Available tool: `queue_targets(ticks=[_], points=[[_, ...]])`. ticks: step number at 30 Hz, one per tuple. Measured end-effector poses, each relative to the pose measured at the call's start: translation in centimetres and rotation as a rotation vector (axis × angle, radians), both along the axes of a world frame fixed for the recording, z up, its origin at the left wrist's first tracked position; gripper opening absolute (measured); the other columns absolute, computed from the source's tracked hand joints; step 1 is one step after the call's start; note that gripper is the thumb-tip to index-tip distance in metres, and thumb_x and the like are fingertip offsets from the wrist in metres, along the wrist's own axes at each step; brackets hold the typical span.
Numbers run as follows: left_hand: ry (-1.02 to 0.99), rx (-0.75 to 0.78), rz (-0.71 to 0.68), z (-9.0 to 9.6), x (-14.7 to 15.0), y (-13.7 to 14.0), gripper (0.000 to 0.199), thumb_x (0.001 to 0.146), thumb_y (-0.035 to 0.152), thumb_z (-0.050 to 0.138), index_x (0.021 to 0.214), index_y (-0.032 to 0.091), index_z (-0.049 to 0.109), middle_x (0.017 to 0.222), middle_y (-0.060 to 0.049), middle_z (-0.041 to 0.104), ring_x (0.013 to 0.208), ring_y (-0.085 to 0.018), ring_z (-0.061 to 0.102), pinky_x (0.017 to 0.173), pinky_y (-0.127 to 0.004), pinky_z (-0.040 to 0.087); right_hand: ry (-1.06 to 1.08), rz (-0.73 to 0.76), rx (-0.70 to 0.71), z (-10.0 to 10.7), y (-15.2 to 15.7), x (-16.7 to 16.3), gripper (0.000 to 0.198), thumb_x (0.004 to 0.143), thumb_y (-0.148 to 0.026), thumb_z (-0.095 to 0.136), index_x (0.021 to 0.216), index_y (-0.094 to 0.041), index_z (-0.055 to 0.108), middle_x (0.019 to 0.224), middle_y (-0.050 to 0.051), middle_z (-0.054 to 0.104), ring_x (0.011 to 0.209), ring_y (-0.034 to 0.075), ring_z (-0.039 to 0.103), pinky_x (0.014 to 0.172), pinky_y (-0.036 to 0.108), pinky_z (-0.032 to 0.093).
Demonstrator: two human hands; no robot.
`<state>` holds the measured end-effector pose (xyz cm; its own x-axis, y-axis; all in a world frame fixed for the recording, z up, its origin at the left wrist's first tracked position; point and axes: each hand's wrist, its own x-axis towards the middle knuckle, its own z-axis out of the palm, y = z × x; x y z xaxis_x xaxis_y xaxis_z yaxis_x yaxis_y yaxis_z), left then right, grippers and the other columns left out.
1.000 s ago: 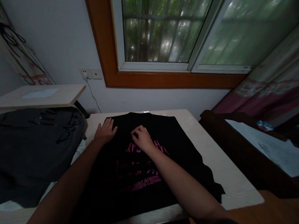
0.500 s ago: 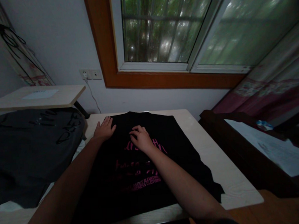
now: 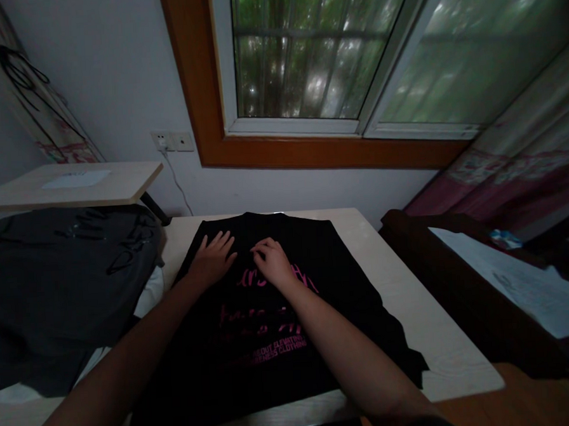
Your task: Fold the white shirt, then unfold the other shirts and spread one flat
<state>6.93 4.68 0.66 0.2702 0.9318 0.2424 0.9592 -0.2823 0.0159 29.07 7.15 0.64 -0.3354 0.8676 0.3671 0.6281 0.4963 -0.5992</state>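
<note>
A black T-shirt (image 3: 330, 350) with pink lettering lies spread out on a pale wooden table. On its upper left part rests my left hand (image 3: 214, 260), palm down, fingers spread and holding nothing. My right hand (image 3: 272, 262) is over the upper middle of the shirt, just above and partly covering the top row of pink print. Its fingers are bent and drawn together with the thumb close to them, as in a pinch. Whatever is between those fingertips, if anything, is too small to make out.
The pale table (image 3: 402, 283) stands against the wall below a window. At left, a dark grey garment (image 3: 54, 282) with black lettering lies under a raised wooden shelf (image 3: 125, 183). To the right is a dark brown piece of furniture (image 3: 410, 251) with papers (image 3: 507, 277) on it.
My left hand has slid right and toward me from the shirt's upper left corner. My right hand's fingers have drawn closer together in nearly the same place. The shirt lies about as before.
</note>
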Motion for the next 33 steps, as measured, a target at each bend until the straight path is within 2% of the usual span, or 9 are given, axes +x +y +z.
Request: queue_targets(ticks=[3,10,14,18,29,33], points=[[-0.015,-0.096,-0.115,-0.3,0.9,-1.9,0.057,0.102,0.050,0.032,0.153,0.025,0.039,0.163,-0.007,0.032,0.152,-0.026,0.025,0.122,-0.054,0.020,0.100,-0.048,-0.032,-0.2,0.4,0.2,0.025,0.089,-0.014,0.056,0.103,-0.022,0.074,0.105,0.006,0.063,0.102,0.019,0.059,0.099,0.034,0.047],[-0.011,-0.144,-0.243,-0.3,0.4,-4.5,0.060,0.103,0.055,0.028,0.156,0.028,0.031,0.165,-0.003,0.026,0.154,-0.023,0.019,0.125,-0.051,0.013,0.126,-0.064,-0.044,-0.5,0.6,0.4,0.025,0.090,-0.013,0.052,0.103,-0.022,0.072,0.106,0.005,0.062,0.104,0.019,0.060,0.101,0.034,0.046],[-0.008,-0.146,-0.252,-0.1,0.3,-4.8,0.061,0.102,0.056,0.028,0.157,0.029,0.028,0.165,-0.003,0.025,0.154,-0.023,0.017,0.125,-0.051,0.012,0.112,-0.055,-0.040,-0.7,0.6,0.4,0.026,0.091,-0.014,0.052,0.104,-0.022,0.072,0.106,0.006,0.063,0.104,0.020,0.059,0.101,0.036,0.046],[-0.016,-0.135,-0.263,0.2,0.5,-5.0,0.062,0.101,0.057,0.032,0.158,0.032,0.026,0.163,-0.003,0.029,0.154,-0.024,0.017,0.124,-0.051,0.013,0.096,-0.050,-0.049,-0.8,0.8,0.3,0.027,0.090,-0.012,0.051,0.104,-0.022,0.072,0.106,0.006,0.063,0.105,0.020,0.059,0.101,0.036,0.046],[-0.021,-0.139,-0.311,0.3,0.3,-5.0,0.058,0.101,0.057,0.033,0.155,0.036,0.032,0.162,0.001,0.033,0.154,-0.023,0.017,0.125,-0.054,0.012,0.097,-0.052,-0.046,-0.6,0.7,0.3,0.028,0.090,-0.011,0.050,0.103,-0.021,0.073,0.105,0.007,0.064,0.105,0.020,0.060,0.101,0.036,0.047],[-0.073,-0.134,-0.273,0.6,0.1,-5.3,0.051,0.104,0.049,0.032,0.150,0.032,0.043,0.157,0.001,0.043,0.150,-0.021,0.030,0.124,-0.049,0.021,0.093,-0.060,-0.052,-0.5,0.7,0.3,0.026,0.090,-0.012,0.052,0.103,-0.022,0.073,0.105,0.006,0.064,0.105,0.020,0.060,0.100,0.036,0.047]])
